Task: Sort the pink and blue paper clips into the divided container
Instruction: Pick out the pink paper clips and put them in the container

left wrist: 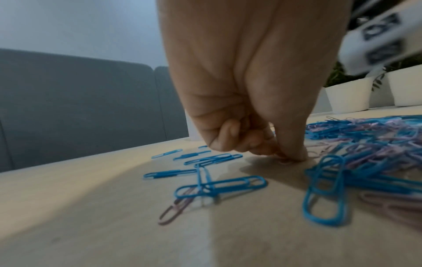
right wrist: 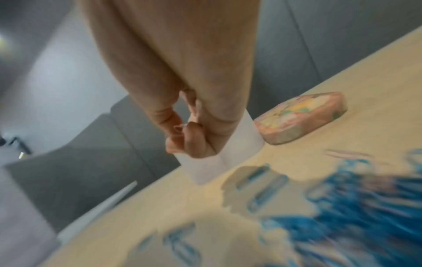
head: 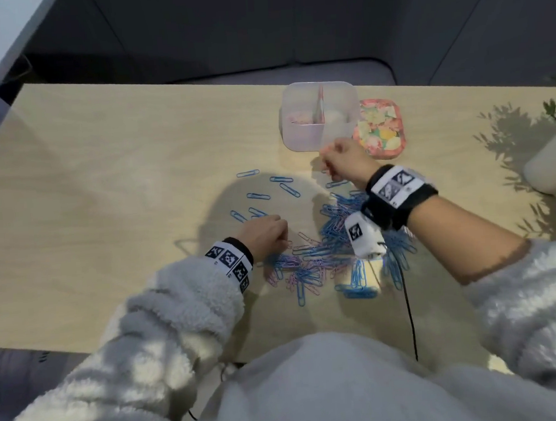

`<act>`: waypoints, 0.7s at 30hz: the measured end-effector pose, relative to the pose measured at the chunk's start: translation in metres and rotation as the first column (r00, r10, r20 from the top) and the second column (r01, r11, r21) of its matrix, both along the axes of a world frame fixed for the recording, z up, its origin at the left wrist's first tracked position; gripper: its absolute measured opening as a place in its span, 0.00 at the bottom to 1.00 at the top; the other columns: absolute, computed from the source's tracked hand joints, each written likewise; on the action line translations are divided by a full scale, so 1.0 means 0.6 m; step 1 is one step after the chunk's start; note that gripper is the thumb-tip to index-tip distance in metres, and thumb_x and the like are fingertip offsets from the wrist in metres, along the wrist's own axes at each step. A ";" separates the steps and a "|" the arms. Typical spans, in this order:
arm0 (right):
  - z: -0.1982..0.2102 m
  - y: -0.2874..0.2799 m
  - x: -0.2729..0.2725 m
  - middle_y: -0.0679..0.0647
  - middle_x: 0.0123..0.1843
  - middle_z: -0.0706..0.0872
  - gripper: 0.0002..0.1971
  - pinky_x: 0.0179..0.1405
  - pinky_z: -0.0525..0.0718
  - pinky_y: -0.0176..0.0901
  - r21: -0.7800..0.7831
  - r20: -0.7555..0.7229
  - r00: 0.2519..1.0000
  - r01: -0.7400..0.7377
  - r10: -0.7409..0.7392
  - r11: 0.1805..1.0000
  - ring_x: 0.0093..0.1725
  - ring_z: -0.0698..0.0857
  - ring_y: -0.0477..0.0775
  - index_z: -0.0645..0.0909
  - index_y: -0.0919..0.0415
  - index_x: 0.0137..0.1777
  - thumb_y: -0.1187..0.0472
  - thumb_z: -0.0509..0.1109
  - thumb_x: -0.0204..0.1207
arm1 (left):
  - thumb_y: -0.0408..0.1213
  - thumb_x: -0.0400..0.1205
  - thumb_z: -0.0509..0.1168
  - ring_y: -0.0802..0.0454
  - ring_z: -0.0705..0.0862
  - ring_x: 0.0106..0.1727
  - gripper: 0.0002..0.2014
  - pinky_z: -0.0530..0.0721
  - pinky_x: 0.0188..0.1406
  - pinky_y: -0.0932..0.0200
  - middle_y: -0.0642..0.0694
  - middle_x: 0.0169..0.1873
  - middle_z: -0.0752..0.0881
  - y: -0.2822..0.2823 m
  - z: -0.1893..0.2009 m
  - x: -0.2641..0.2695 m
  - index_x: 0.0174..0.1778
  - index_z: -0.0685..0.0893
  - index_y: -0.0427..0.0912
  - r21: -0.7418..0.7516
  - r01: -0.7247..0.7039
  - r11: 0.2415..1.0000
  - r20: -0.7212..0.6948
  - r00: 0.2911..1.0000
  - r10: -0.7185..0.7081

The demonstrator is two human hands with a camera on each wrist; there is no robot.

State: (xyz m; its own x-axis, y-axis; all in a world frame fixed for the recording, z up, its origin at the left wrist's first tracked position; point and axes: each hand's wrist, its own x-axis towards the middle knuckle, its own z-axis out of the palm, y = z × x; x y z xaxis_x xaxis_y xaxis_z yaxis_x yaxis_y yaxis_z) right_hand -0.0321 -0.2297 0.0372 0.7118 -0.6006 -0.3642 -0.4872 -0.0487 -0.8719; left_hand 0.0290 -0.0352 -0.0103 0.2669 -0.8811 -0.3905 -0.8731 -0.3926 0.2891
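A mixed pile of blue and pink paper clips (head: 333, 239) lies on the wooden table (head: 106, 188), with loose blue clips (head: 258, 197) scattered to its left. The translucent divided container (head: 321, 115) stands behind the pile, something pink inside its left part. At the pile's left edge, my left hand (head: 285, 239) is down on the table. Its thumb and curled fingers (left wrist: 290, 155) pinch a pink clip (left wrist: 285, 160). My right hand (head: 327, 161) hovers just in front of the container (right wrist: 205, 166), fingers curled, pinching a small pale pink clip (right wrist: 184, 125).
A floral lid (head: 380, 127) lies right of the container. White plant pots (head: 547, 167) stand at the table's right edge. A black cable (head: 410, 316) runs from the right wrist to the near edge. A grey sofa sits behind the table.
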 end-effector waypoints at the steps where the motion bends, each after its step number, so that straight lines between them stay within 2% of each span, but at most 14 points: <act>1: 0.010 -0.016 0.017 0.52 0.24 0.76 0.15 0.13 0.66 0.29 0.066 0.038 0.996 0.084 -0.087 0.994 0.15 0.72 0.42 0.70 0.59 0.31 0.68 0.58 0.80 | 0.43 0.82 0.60 0.44 0.80 0.55 0.12 0.72 0.44 0.56 0.42 0.55 0.81 0.002 -0.002 0.000 0.54 0.79 0.39 -0.013 0.018 1.000 -0.003 1.000 -0.018; 3: 0.030 -0.043 0.052 0.53 0.23 0.73 0.14 0.12 0.64 0.27 0.219 0.084 0.974 0.190 -0.212 0.957 0.12 0.70 0.42 0.71 0.60 0.31 0.71 0.56 0.79 | 0.43 0.82 0.60 0.44 0.80 0.54 0.12 0.70 0.43 0.59 0.42 0.55 0.81 0.005 -0.004 0.001 0.55 0.79 0.40 -0.035 0.040 0.999 -0.010 0.999 -0.040; 5: 0.048 -0.061 0.082 0.54 0.26 0.68 0.15 0.14 0.63 0.29 0.363 0.100 0.953 0.232 -0.285 0.903 0.15 0.69 0.45 0.70 0.61 0.33 0.72 0.51 0.79 | 0.43 0.82 0.60 0.44 0.81 0.53 0.12 0.71 0.42 0.58 0.42 0.55 0.81 0.008 -0.006 0.003 0.54 0.79 0.39 -0.031 0.037 0.999 -0.010 0.999 -0.037; 8: 0.056 -0.074 0.124 0.54 0.26 0.65 0.15 0.20 0.72 0.36 0.532 0.151 0.908 0.258 -0.390 0.807 0.21 0.64 0.49 0.67 0.61 0.33 0.72 0.47 0.79 | 0.41 0.81 0.61 0.41 0.82 0.51 0.11 0.77 0.46 0.54 0.39 0.53 0.81 0.008 -0.008 0.002 0.52 0.79 0.36 -0.005 0.008 1.000 -0.037 0.999 -0.008; 10: 0.053 -0.074 0.148 0.55 0.27 0.67 0.14 0.25 0.76 0.42 0.552 0.157 0.903 0.255 -0.399 0.794 0.22 0.62 0.49 0.66 0.60 0.34 0.71 0.47 0.78 | 0.39 0.81 0.60 0.39 0.82 0.50 0.10 0.80 0.49 0.50 0.38 0.51 0.81 0.006 -0.010 -0.001 0.50 0.79 0.35 0.008 0.005 1.000 -0.057 0.998 -0.005; 12: 0.049 -0.073 0.164 0.54 0.34 0.74 0.10 0.25 0.75 0.39 0.478 0.129 0.924 0.260 -0.360 0.839 0.27 0.67 0.50 0.70 0.60 0.39 0.68 0.51 0.80 | 0.38 0.81 0.59 0.38 0.82 0.50 0.10 0.82 0.51 0.45 0.37 0.51 0.81 0.006 -0.012 -0.003 0.50 0.78 0.34 0.026 0.012 1.000 -0.050 0.999 -0.011; 14: 0.043 -0.073 0.168 0.50 0.39 0.75 0.07 0.32 0.77 0.40 0.365 0.111 0.955 0.218 -0.275 0.905 0.32 0.70 0.49 0.73 0.57 0.40 0.65 0.56 0.79 | 0.38 0.81 0.59 0.38 0.81 0.50 0.11 0.81 0.52 0.45 0.36 0.51 0.81 0.004 -0.012 -0.001 0.51 0.78 0.33 0.035 0.013 0.999 -0.057 0.998 -0.011; 15: 0.042 -0.072 0.166 0.49 0.38 0.74 0.08 0.33 0.77 0.38 0.293 0.123 0.967 0.179 -0.223 0.939 0.33 0.72 0.47 0.72 0.54 0.37 0.64 0.58 0.77 | 0.38 0.82 0.59 0.38 0.81 0.50 0.11 0.81 0.52 0.46 0.36 0.51 0.81 0.003 -0.009 0.001 0.51 0.78 0.33 0.028 0.008 1.000 -0.075 0.997 -0.006; 17: 0.036 -0.072 0.150 0.49 0.36 0.74 0.10 0.28 0.76 0.34 0.169 0.196 0.959 0.173 -0.205 0.970 0.33 0.73 0.45 0.73 0.54 0.34 0.66 0.59 0.74 | 0.35 0.82 0.58 0.40 0.81 0.49 0.09 0.78 0.50 0.52 0.36 0.51 0.82 -0.007 0.002 0.010 0.50 0.78 0.33 -0.012 -0.015 1.000 -0.122 0.992 0.013; 19: 0.025 -0.061 0.111 0.51 0.37 0.79 0.11 0.27 0.79 0.30 0.058 0.267 0.940 0.204 -0.212 0.977 0.36 0.79 0.44 0.78 0.59 0.43 0.70 0.56 0.77 | 0.34 0.82 0.59 0.47 0.77 0.45 0.08 0.73 0.47 0.59 0.37 0.50 0.82 -0.031 0.022 0.032 0.50 0.78 0.34 -0.082 -0.054 0.995 -0.152 0.988 0.041; 21: 0.008 -0.035 0.057 0.50 0.37 0.83 0.12 0.29 0.81 0.29 -0.084 0.226 0.970 0.116 -0.095 0.990 0.32 0.82 0.39 0.80 0.60 0.45 0.72 0.57 0.78 | 0.34 0.82 0.60 0.48 0.76 0.44 0.08 0.71 0.45 0.60 0.36 0.49 0.83 -0.069 0.052 0.062 0.50 0.79 0.33 -0.169 -0.121 0.978 -0.160 0.983 0.094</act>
